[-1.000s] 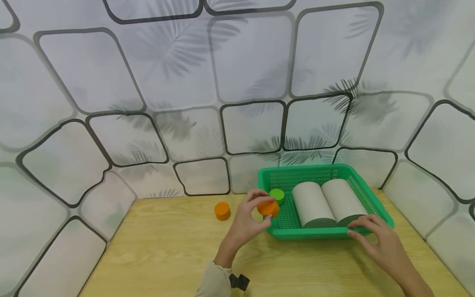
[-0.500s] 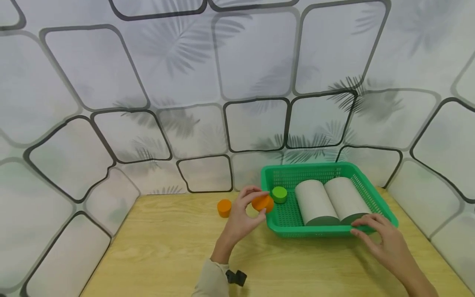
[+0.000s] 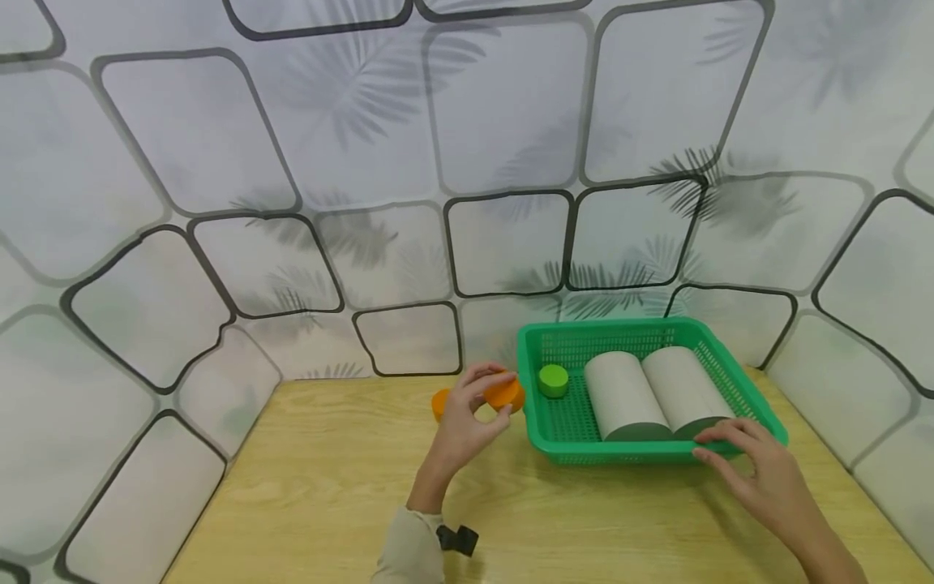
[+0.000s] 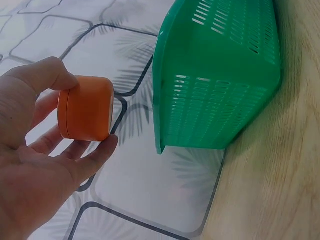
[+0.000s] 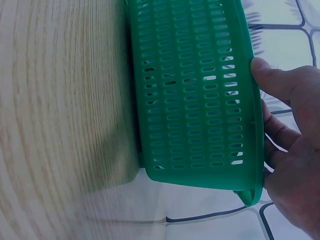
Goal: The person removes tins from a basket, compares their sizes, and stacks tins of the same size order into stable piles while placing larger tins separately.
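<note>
In the head view my left hand holds an orange round container by thumb and fingertips, raised just left of the green basket. The left wrist view shows a thin seam around this orange container, apart from the basket's wall. My right hand pinches the basket's near rim toward its right end. In the right wrist view the thumb lies on the rim. A second orange round piece stands on the table, partly hidden behind my left hand.
Inside the basket lie a bright green round piece at the left and two large whitish half-round blocks side by side. The basket sits on a wooden table, near the patterned wall behind it.
My left hand has moved left with the orange container, from the basket's left rim to outside it, and now partly covers the second orange piece. The right hand stays on the rim.
</note>
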The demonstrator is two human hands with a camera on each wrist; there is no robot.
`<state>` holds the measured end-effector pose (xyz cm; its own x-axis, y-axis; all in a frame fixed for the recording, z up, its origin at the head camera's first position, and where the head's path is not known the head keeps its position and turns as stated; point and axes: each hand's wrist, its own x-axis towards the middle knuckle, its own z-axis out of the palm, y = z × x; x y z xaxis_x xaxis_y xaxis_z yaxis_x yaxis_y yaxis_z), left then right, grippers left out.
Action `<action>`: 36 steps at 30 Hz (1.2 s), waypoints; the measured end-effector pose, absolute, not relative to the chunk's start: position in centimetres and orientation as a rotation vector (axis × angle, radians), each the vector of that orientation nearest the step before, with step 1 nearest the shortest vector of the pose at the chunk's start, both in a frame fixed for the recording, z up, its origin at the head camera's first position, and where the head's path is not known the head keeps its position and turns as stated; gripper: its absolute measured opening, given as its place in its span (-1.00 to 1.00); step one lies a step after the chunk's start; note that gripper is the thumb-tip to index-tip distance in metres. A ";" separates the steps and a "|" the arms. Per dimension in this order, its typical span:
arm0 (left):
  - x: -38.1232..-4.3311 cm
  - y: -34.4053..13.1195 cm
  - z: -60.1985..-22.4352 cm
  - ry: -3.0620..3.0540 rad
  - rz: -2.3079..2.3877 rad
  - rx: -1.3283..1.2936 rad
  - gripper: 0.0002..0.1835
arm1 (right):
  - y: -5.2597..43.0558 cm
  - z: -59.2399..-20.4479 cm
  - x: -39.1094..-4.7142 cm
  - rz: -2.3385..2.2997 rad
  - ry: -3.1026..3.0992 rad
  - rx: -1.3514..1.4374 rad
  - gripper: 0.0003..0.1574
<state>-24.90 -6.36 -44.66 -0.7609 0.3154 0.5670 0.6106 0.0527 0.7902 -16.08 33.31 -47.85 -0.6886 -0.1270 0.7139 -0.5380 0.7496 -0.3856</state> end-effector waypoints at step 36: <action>-25.9 -11.7 -44.6 -1.947 -1.743 -0.621 -0.62 | 33.2 -48.0 -16.2 0.750 -2.272 0.483 -0.45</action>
<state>-25.85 -11.70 -44.57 -0.7967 0.0329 0.6035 0.6034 0.0993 0.7912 -16.21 33.21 -47.96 -0.6950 -0.1266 0.7077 -0.5232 0.7642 -0.3771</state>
